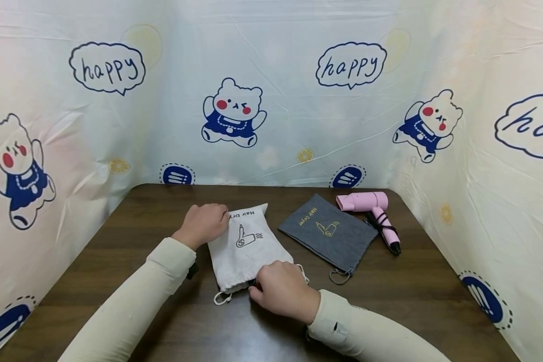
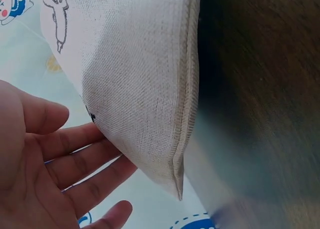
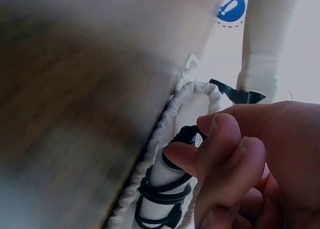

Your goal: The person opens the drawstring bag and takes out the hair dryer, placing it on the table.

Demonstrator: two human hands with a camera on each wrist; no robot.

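A white drawstring bag [image 1: 251,259] printed with a hair dryer lies on the table, its gathered mouth towards me. My left hand [image 1: 204,223] is at the bag's far left corner; in the left wrist view its extended fingers [image 2: 82,164] touch the cloth. At the mouth, my right hand [image 1: 286,290] has curled fingers and pinches the black end of a white hair dryer [image 3: 159,186]. Black cord winds round that handle, which lies inside the bag mouth; the rest of the dryer is hidden by cloth.
To the right lies a grey drawstring bag [image 1: 328,231] with a gold hair dryer print. A pink hair dryer [image 1: 366,202], its cord wrapped round the handle, rests beside it near the table's back right corner. Printed curtains [image 1: 289,110] stand round the brown table [image 1: 117,241].
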